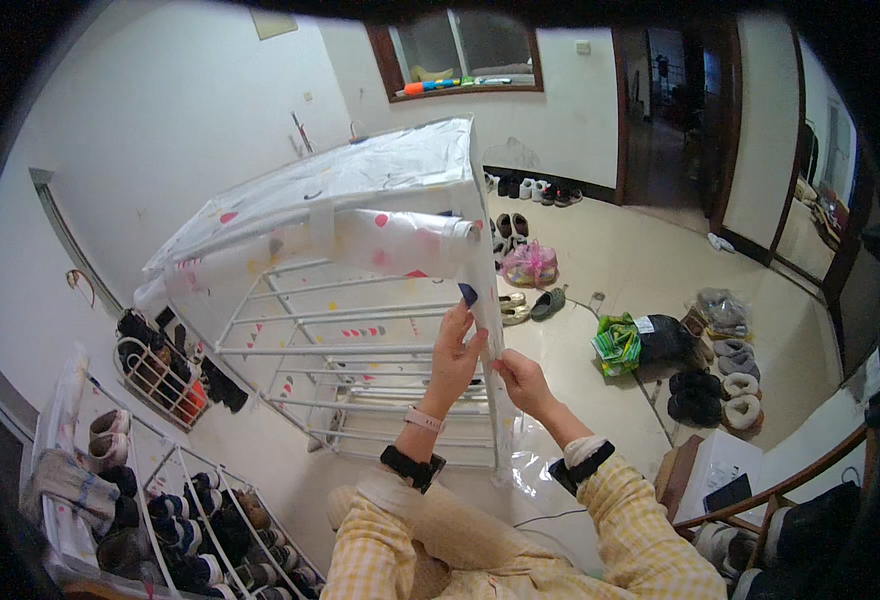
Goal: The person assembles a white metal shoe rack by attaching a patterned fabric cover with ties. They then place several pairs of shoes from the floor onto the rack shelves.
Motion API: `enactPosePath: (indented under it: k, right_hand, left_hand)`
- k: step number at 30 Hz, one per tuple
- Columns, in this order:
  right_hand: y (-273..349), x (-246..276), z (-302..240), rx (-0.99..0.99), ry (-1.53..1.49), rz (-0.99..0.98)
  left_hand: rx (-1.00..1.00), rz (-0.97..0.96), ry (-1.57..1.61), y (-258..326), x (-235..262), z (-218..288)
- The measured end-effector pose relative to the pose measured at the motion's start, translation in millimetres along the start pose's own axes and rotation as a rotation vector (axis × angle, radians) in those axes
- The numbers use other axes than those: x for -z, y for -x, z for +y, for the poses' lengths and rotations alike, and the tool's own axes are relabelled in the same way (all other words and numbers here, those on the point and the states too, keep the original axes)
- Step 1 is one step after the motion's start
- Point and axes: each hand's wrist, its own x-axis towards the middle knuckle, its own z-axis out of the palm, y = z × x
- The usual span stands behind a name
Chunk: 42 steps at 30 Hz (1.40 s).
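Note:
A white metal shoe rack stands in front of me under a translucent plastic cover printed with coloured shapes. The cover's front flap is rolled up near the top. At the rack's right front edge, my left hand is closed on the cover's edge, just below a dark blue printed shape. Slightly lower and to the right, my right hand pinches the same edge between thumb and fingers. Parts of the fingers are hidden by the hands and the plastic.
A second rack full of shoes stands at lower left. A wire basket is behind it. Shoes, a pink bag and a green-and-black bag lie on the floor to the right. A white box and wooden chair are near right.

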Motion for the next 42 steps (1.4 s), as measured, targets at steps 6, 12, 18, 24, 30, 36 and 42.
enactPosePath:
  k: [6,12,18,24,30,36,42]
  right_hand:
    - [4,-6,7,-0.019,-0.067,-0.026]
    - [-4,-2,14,-0.169,-0.175,-0.137]
    - [5,-5,4,-0.117,0.032,-0.085]
    - [31,-20,15,-0.091,0.287,0.006]
    - [37,-8,32,-0.301,0.049,-0.094]
    - [33,21,46,-0.428,-0.111,-0.254]
    - [46,14,51,-0.559,-0.252,-0.183]
  left_hand:
    - [0.026,0.111,-0.378,9,-4,21]
    - [0.113,0.044,-0.286,9,8,13]
    - [0.196,0.011,-0.376,18,11,3]
    - [0.216,-0.104,-0.539,23,-2,5]
    - [0.096,-0.217,-0.697,42,-6,-15]
    - [0.12,-0.29,-0.59,63,-6,-34]
    - [0.29,-0.353,-0.572,73,-8,-49]
